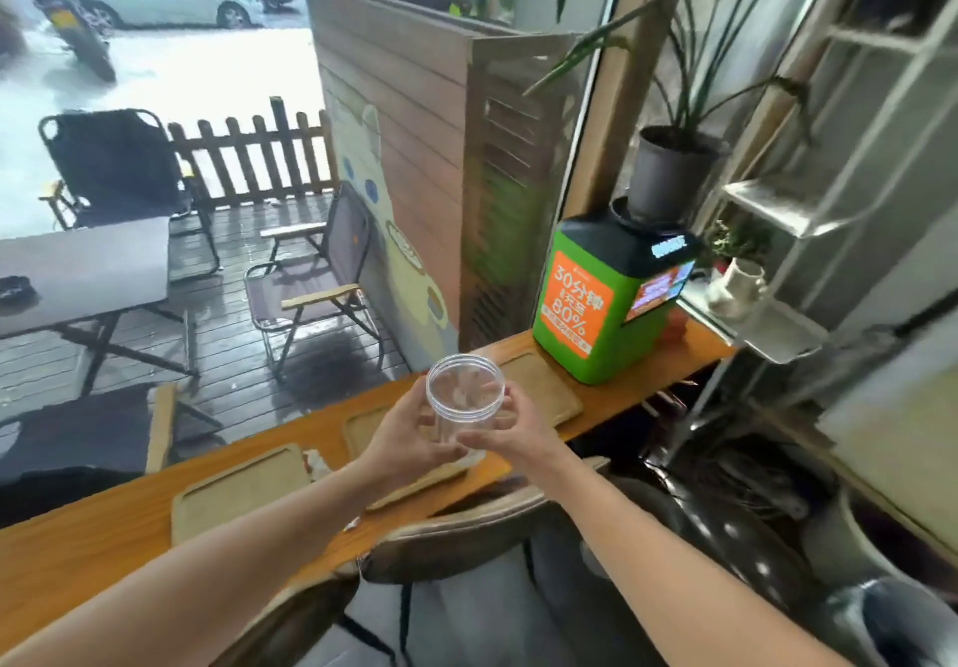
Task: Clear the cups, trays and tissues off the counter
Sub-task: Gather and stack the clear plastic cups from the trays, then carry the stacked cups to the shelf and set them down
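In the head view, the left hand [409, 436] and the right hand [510, 433] both have their fingers closed around a clear plastic cup [463, 402], held upright above the wooden counter [78, 557]. Three wooden trays lie on the counter: near tray [233, 490], middle tray [365, 425] under the hands, far tray [539, 386] beside a green machine [596, 303].

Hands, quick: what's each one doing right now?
Left hand: closed on the clear cup, lifted above the trays.
Right hand: closed on the same cup, from the other side.
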Available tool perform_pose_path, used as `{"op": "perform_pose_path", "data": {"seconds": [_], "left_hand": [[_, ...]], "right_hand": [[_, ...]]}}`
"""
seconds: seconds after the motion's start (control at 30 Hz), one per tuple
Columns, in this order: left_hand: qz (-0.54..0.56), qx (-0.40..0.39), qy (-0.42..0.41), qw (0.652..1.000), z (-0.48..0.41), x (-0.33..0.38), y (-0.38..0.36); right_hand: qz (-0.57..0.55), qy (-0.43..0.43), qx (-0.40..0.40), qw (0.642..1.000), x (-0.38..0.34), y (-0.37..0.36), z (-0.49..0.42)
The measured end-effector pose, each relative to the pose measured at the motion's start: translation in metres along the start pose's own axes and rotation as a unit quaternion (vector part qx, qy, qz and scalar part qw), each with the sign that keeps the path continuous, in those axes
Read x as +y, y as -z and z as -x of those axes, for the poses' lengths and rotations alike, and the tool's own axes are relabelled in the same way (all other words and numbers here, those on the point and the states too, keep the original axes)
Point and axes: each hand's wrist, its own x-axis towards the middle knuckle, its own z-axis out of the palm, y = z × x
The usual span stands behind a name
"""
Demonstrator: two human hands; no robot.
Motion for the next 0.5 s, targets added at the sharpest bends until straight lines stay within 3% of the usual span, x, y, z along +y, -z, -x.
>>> {"op": "perform_pose_path", "data": {"seconds": [0.3, 0.5], "left_hand": [[0.024, -0.139, -0.078, 0.987, 0.0, 0.083, -0.196], [0.013, -0.222, -0.092, 0.971, 0.005, 0.12, -0.293]], "right_hand": [[-0.033, 0.018, 0.202, 0.979, 0.057, 0.151, 0.139], [-0.041, -0.016, 0.307, 0.951, 0.095, 0.222, 0.205]]}}
